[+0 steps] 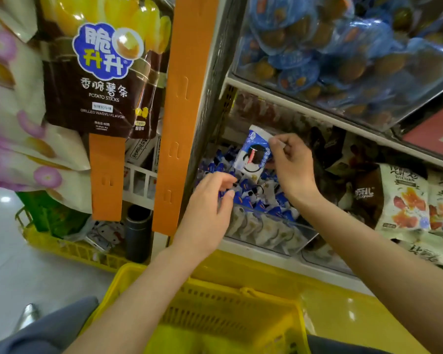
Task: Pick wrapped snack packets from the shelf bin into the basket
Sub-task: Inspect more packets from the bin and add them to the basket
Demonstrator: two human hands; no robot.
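A blue-and-white snack packet [252, 152] is held pinched in the right hand [291, 167] above the shelf bin [266, 227] of like packets. The left hand [207, 203] is curled over the bin; a grip cannot be confirmed. The yellow basket [240, 292] is below. A hanging bag [100, 80] is marked "POTATO STICKS, GRILLED WAGYU FLAVOR".

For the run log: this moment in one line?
right hand: pinches packet over bin | left hand: on pile, grip unclear | basket: below hands
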